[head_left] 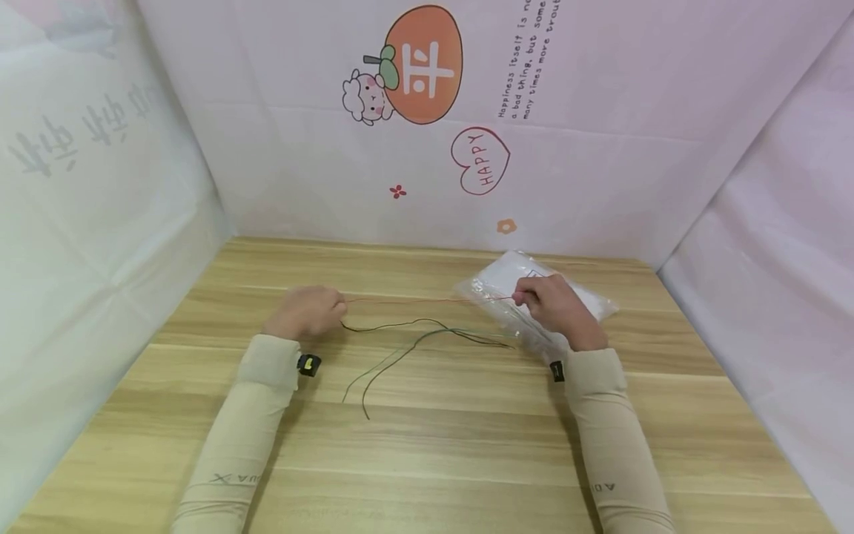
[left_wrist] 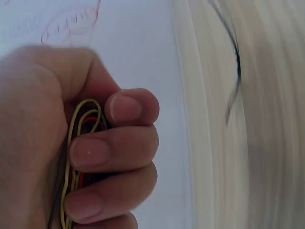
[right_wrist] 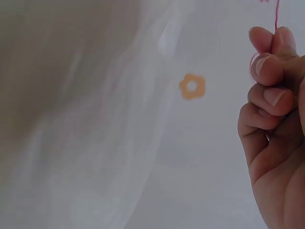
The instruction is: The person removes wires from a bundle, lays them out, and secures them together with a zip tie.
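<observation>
My left hand (head_left: pixel 310 310) is curled round a bundle of thin wires. In the left wrist view a yellow wire (left_wrist: pixel 67 176) loops inside its fist, with red and dark strands beside it. A red wire (head_left: pixel 414 302) stretches almost straight across to my right hand (head_left: pixel 554 304), which pinches its end between thumb and index finger. The right wrist view shows the red wire (right_wrist: pixel 276 14) rising from those fingertips. Below it, a dark wire (head_left: pixel 400 323) runs from near the left hand, crossing other loose dark and green wires (head_left: pixel 394 361) on the table.
A clear plastic bag (head_left: pixel 507 274) with white contents lies at the back right, partly under the right hand in the head view. The wood-grain table (head_left: pixel 427 460) meets a printed white cloth (head_left: pixel 320 193) at the back, and white cloth hangs on both sides.
</observation>
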The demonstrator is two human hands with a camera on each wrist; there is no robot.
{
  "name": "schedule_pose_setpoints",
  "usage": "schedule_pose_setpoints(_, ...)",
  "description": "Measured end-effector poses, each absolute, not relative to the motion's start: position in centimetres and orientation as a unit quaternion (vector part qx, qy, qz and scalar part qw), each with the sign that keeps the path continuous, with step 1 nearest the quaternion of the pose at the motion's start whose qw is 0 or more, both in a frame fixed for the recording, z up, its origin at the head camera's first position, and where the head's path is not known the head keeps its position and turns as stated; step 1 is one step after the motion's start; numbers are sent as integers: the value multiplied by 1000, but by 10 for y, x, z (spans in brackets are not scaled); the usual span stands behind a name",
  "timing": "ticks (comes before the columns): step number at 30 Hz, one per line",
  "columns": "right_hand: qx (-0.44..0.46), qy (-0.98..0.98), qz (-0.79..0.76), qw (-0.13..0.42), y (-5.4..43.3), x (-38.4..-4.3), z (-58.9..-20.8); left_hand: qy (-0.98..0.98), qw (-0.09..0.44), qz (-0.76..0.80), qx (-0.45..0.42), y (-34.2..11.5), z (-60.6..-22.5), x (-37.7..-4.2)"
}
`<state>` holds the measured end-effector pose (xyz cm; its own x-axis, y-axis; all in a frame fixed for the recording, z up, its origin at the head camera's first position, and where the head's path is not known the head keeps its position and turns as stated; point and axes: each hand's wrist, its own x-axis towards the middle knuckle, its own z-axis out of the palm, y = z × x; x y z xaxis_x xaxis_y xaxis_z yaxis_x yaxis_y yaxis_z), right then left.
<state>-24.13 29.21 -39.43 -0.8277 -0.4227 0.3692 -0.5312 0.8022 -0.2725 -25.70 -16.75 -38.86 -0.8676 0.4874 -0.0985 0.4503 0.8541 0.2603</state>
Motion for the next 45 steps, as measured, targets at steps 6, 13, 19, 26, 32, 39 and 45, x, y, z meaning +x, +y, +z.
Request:
schedule_pose_setpoints(6,267,-937,182,131,295,-244,-396,963,84,142,212,-183,-390,-261)
schedule_pose_setpoints(13,301,-929,196,86,281,-247,-396,954,60,178,234,-173,-382,-259)
schedule_pose_setpoints(19,312,-925,211,45,267,-246,-402,940,68,188,275,-160,-382,-254)
schedule_pose_setpoints(26,295,-935,189,56,262,-239,-401,929,65,171,323,-143,-384,-251)
schedule_pose_setpoints(32,303,-931,193,70,251,-236,-394,917,64,184,348,-130,-384,-248)
schedule_pose_setpoints(39,339,-912,216,74,222,-229,-388,911,66,180,366,-116,-388,-245)
schedule_pose_setpoints(45,373,-898,222,72,200,-221,-388,903,64,168,391,-101,-388,-238)
